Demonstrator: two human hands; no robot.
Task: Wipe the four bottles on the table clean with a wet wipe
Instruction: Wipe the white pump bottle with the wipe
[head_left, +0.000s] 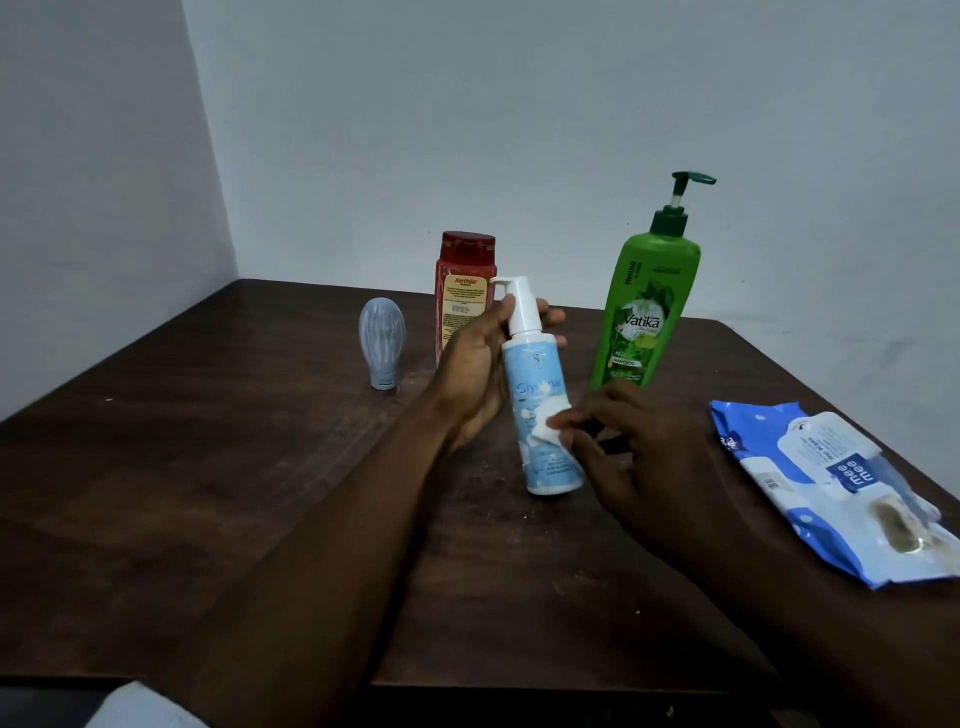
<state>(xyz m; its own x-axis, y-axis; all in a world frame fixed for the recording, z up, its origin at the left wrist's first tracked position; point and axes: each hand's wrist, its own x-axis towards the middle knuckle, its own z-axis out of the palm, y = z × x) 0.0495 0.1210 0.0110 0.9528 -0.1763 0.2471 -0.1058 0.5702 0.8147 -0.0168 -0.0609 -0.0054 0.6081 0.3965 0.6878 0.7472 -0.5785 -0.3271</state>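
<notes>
Tilted blue bottle (536, 371), wipe (544, 433) against it

A dark wooden table (208, 467) is seen, its top flecked with small white specks. Toward the far edge three bottles are stood upright: a small grey-blue bottle (382, 343) on its cap at the left, a red bottle (465, 280) beside it, and a tall green pump bottle (644, 312) further right. A blue-and-white wet wipe pack (831, 488) is laid flat near the right edge; whether the tilted light blue bottle's (540, 364) base touches the top cannot be told.
</notes>
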